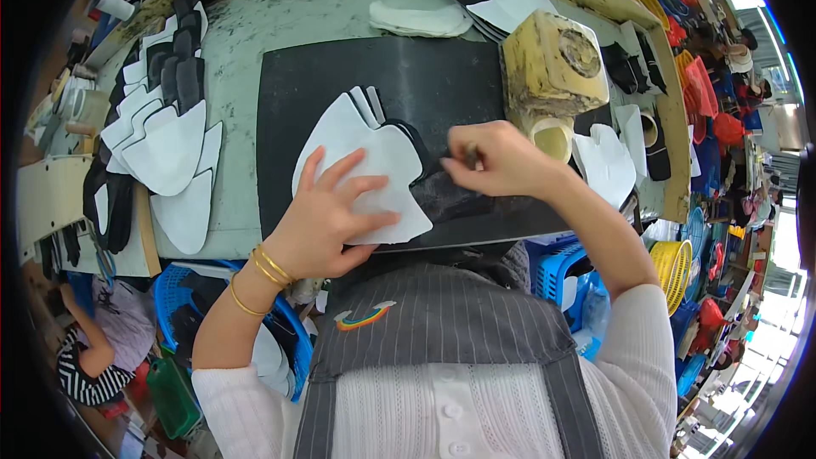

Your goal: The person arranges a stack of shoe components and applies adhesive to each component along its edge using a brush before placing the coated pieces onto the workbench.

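Note:
A white cut piece with a notched, curved outline [340,132] lies on the black mat [323,68], with narrow white and black edges of further pieces showing beside it. My left hand [327,217] rests on it, fingers spread flat. Just right of the pieces, my right hand [501,161] is closed in a pinch over the mat. A small dark bit shows between its fingers, too little to name. Beneath that hand, a dark piece [446,191] extends from the white one's right edge.
A stained yellow block-shaped container [544,59] stands behind my right hand. Stacked white and black pieces [166,149] lie left, more white pieces [514,4] at the back. A white piece [603,161] is at right. Blue baskets [174,289] stand below the table edge.

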Demonstrator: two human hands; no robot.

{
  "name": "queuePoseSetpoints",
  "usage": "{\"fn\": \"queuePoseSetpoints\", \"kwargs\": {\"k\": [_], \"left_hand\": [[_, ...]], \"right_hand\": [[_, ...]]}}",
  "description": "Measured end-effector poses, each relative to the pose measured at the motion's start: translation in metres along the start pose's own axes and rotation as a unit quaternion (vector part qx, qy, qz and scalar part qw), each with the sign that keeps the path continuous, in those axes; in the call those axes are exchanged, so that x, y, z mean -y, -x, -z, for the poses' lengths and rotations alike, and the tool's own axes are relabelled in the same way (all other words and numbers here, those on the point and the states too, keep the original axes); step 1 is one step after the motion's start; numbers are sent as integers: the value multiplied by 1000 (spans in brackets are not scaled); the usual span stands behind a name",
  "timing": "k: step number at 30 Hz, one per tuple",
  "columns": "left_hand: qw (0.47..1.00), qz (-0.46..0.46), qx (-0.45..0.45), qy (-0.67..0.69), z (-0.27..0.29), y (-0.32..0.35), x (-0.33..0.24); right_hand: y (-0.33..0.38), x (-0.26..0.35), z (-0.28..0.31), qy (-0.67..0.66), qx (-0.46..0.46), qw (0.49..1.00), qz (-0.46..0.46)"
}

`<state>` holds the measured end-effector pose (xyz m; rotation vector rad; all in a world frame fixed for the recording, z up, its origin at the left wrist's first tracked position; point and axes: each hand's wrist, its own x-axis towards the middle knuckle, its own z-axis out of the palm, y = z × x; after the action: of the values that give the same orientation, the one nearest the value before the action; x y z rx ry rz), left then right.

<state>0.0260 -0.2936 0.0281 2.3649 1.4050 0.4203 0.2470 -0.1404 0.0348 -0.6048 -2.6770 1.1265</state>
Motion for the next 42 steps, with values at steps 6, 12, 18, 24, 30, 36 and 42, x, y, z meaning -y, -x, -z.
{"fn": "queuePoseSetpoints", "kwargs": {"k": [6,12,18,24,30,36,42], "left_hand": [[999,11,27,29,12,-11,-6],[998,24,-53,14,35,-9,8],[961,62,-230,-138,96,-40,76],[986,68,-46,-143,49,-49,61],[993,36,66,-87,1,-6,-13],[995,53,5,-87,1,4,-18],[998,22,-3,-58,-1,2,-12]], "right_hand": [[8,16,-1,-109,17,994,20],[73,-10,39,-141,-305,938,-82],[124,-12,49,-227,-420,859,-185],[91,-37,31,-164,-372,876,-260],[103,-27,58,-140,-393,870,-263],[120,-37,63,-188,-497,809,-252],[60,7,16,-459,-308,800,-233]]}}
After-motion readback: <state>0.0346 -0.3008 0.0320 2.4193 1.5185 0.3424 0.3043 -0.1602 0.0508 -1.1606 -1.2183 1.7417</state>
